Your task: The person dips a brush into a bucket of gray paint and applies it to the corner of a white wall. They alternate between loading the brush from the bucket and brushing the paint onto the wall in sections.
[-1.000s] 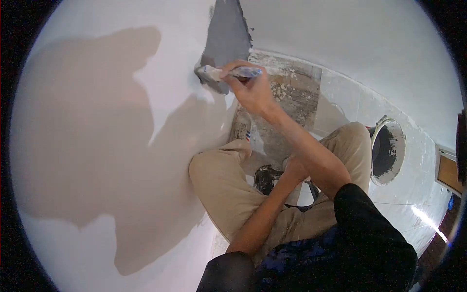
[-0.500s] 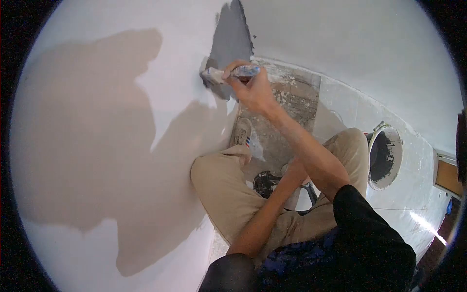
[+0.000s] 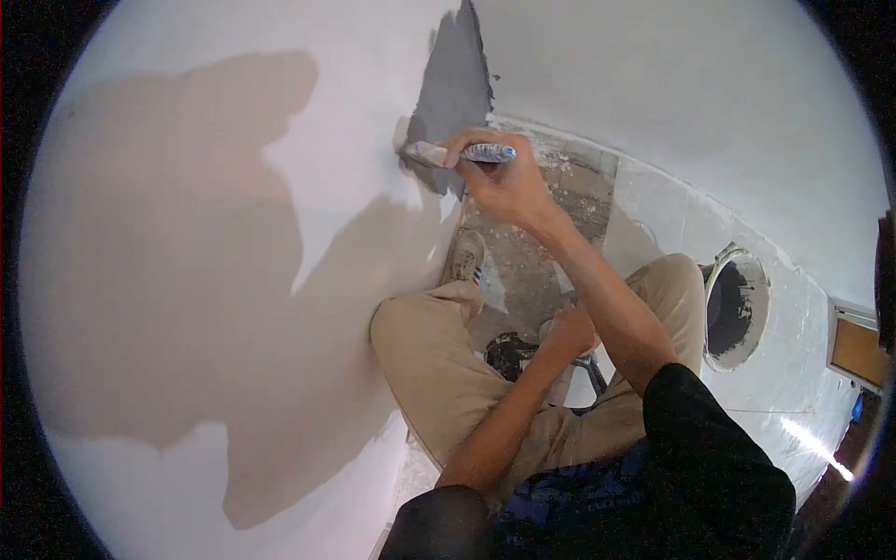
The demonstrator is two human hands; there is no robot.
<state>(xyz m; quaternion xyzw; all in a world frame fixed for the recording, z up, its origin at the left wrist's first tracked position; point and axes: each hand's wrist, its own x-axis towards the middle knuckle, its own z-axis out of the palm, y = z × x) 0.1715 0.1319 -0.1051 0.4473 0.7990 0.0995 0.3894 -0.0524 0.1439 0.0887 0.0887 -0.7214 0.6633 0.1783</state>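
My right hand [image 3: 499, 177] is closed around the handle of a paint brush [image 3: 474, 152]. The bristles touch the left wall at the lower left edge of a dark grey coated patch [image 3: 453, 84], which runs up the corner between two walls. My left hand [image 3: 571, 329] is low between my knees, beside my right forearm and over a black object [image 3: 509, 355]. Its fingers are partly hidden, and I cannot make out whether it holds anything.
A white bucket [image 3: 763, 313] with dark grey material inside stands right of my knee. The left wall [image 3: 345, 140] carries my shadow. The floor [image 3: 583, 177] near the corner is stained. A wooden-coloured panel [image 3: 857, 350] is at the far right.
My right hand and the brush have moved slightly right and down in view, and the brush still touches the wall. The left hand shows a little more of itself above the black object.
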